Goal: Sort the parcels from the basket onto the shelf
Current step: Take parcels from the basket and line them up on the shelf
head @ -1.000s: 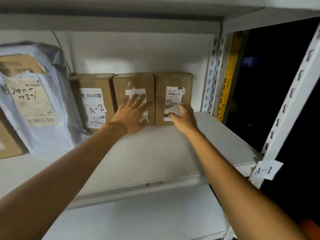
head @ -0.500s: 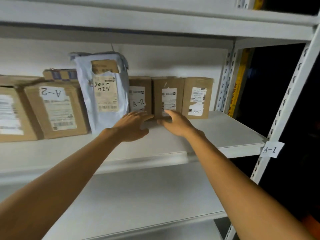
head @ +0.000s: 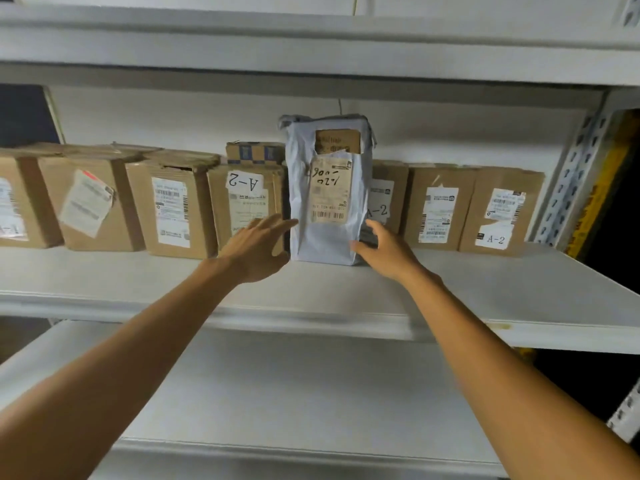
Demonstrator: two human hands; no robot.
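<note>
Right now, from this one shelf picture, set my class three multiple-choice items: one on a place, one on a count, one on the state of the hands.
1. Where does the tall grey plastic mailer bag stand? A) on the lower shelf B) on the white metal shelf, between the two hands C) at the row's right end
2. How many brown cardboard boxes stand right of the bag? A) one B) six C) three
3. How are the left hand and right hand? A) open, fingers extended B) clenched fists C) each gripping a box
Key: 1 B, a hand reaches on each side of it; 2 C, three labelled fronts show there; 3 A, no fingers curl round anything.
</note>
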